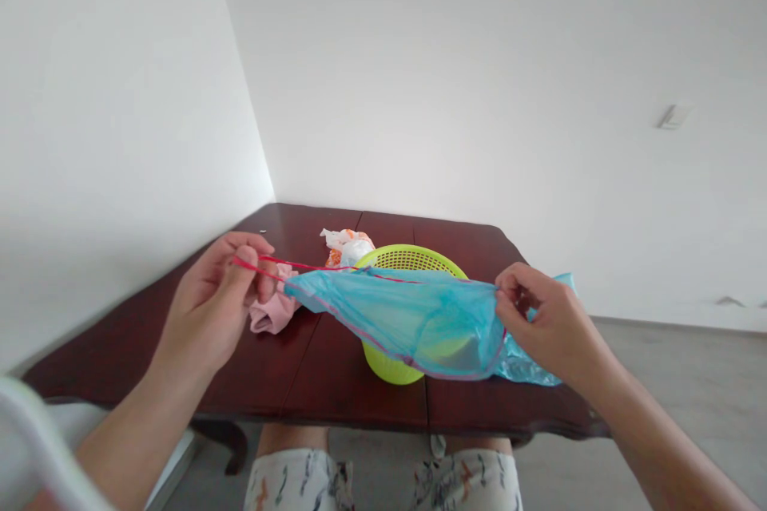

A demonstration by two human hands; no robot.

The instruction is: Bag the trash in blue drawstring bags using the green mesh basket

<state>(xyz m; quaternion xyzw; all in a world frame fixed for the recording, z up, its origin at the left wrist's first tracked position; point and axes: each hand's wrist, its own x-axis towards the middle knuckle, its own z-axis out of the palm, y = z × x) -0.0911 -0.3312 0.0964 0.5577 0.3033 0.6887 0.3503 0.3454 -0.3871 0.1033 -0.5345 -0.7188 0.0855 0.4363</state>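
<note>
A thin blue plastic bag (413,315) with a red drawstring (272,265) is stretched in the air between my hands, above a lime-green plastic basket (407,258). My left hand (219,299) pinches the red drawstring at the bag's left end. My right hand (542,319) is closed on the bag's right edge, with loose blue plastic hanging behind it. The bag covers the basket's middle.
The basket stands on a dark wooden table (335,383) set in a room corner. A pink cloth (272,311) lies left of the basket. A crumpled white and orange plastic bag (347,246) sits behind it. My knees show under the table's near edge.
</note>
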